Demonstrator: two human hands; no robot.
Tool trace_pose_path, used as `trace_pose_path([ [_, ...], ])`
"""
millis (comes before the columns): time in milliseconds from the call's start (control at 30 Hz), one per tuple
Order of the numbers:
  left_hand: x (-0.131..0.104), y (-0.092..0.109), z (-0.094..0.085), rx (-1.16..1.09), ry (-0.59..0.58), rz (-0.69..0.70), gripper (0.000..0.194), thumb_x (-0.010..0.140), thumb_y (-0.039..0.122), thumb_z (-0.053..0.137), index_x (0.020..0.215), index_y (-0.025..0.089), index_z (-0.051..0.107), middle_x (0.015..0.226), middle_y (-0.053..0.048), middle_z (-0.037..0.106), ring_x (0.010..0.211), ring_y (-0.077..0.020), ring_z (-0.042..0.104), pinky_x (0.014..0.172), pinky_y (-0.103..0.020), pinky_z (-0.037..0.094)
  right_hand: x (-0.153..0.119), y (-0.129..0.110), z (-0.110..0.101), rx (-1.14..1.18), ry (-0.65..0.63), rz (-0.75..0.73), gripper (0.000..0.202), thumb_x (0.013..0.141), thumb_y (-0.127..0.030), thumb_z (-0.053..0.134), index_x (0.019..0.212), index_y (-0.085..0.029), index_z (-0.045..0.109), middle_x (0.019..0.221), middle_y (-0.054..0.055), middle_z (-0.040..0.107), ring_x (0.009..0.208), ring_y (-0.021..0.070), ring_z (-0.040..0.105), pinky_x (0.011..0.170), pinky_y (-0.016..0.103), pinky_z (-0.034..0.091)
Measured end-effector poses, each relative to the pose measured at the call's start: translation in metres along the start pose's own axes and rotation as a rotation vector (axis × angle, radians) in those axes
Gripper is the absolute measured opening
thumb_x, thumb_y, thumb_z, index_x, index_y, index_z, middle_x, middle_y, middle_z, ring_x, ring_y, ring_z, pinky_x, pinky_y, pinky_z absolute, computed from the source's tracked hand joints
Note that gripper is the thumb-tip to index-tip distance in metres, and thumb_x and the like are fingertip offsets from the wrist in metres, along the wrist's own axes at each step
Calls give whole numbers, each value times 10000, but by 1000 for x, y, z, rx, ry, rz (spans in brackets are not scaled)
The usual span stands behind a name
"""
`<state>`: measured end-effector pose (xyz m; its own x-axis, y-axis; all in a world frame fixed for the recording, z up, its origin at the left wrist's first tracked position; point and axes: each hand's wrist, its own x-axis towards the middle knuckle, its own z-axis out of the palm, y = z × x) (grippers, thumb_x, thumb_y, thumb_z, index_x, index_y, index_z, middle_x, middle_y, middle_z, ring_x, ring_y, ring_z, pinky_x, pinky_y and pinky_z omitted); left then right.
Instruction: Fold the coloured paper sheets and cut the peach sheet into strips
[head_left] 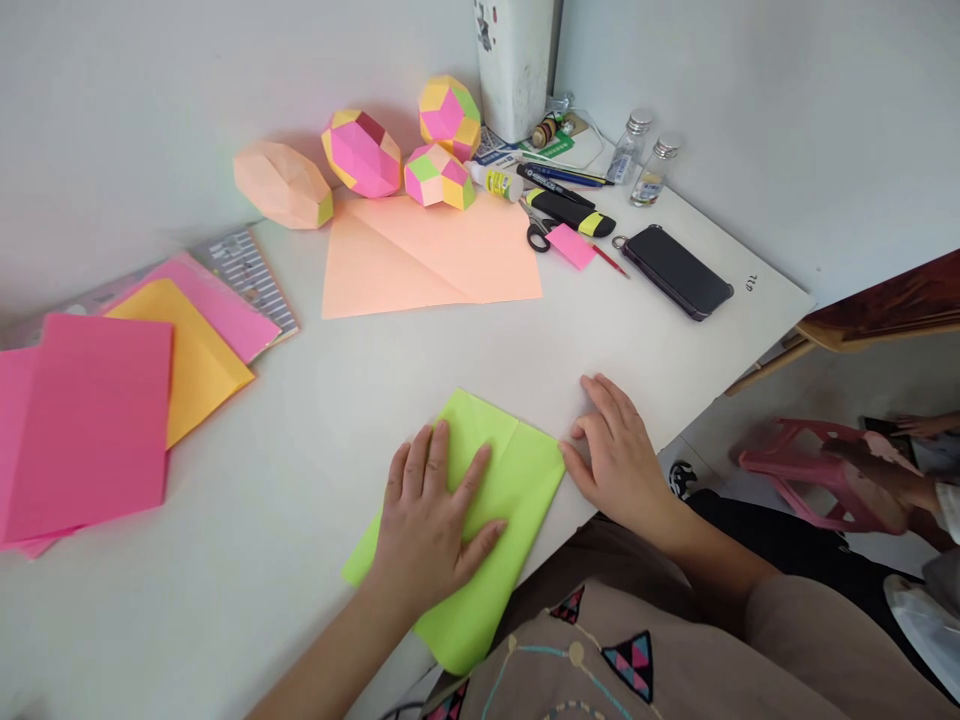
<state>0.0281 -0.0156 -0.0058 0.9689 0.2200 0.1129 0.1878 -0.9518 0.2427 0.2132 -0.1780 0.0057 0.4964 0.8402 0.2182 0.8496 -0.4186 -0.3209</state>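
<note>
A lime green sheet of paper (517, 480) with crease lines lies at the front of the white table, its lower end hanging past the edge. On its left part my left hand (435, 510) rests flat with the fingers spread. My right hand (619, 455) is at the sheet's right corner, thumb tip touching or very near it, fingers curved and apart, nothing visible in them. Farther back lies a creased peach sheet (427, 255).
Pink sheets (94, 420) and a yellow one (206, 360) are stacked at left. Folded paper shapes (364, 155) line the wall. Pens, scissors (538, 237), a glue bottle (495, 182), glass jars (655, 172) and a phone (679, 270) sit back right. Another person sits at far right.
</note>
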Motion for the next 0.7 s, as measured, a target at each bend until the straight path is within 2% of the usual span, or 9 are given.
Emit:
trace_pose_path([
  [233, 0, -1, 0, 22, -13, 11, 702, 815, 501, 563, 1432, 237, 355, 1571, -132, -21, 1394, -444, 129, 1082, -604, 177, -6, 4, -2, 22, -18, 14, 84, 892, -222, 430, 885, -165, 491, 1385, 216, 414, 1365, 337, 268, 1063, 557, 330],
  [400, 0, 0, 1, 9, -6, 5, 690, 813, 508, 563, 1421, 238, 378, 1573, -126, -21, 1392, -448, 136, 1085, -604, 173, -6, 9, -1, 110, 21, 43, 173, 899, -195, 384, 1017, -172, 508, 1368, 169, 448, 1351, 311, 307, 1047, 560, 355],
  [533, -2, 2, 0, 25, -10, 13, 692, 820, 507, 556, 1425, 227, 371, 1570, -139, -23, 1395, -444, 122, 1085, -601, 177, -5, 10, 1, 110, 44, 45, 210, 898, -166, 370, 1033, -166, 531, 1342, 168, 461, 1336, 305, 324, 1046, 552, 361],
  [633, 1, -7, 0, 52, -12, 31, 684, 833, 503, 542, 1430, 221, 364, 1569, -144, 8, 1400, -432, 117, 1087, -586, 193, -1, 12, 2, 93, 45, 11, 206, 897, -176, 385, 1019, -154, 550, 1309, 185, 472, 1312, 317, 349, 1037, 561, 369],
  [700, 8, -23, -1, 75, -9, 45, 661, 851, 506, 514, 1426, 213, 372, 1567, -146, 52, 1405, -417, 118, 1090, -572, 201, 7, 16, 1, 99, 33, -38, 206, 895, -190, 398, 1018, -161, 560, 1296, 184, 482, 1294, 317, 377, 1021, 570, 385],
])
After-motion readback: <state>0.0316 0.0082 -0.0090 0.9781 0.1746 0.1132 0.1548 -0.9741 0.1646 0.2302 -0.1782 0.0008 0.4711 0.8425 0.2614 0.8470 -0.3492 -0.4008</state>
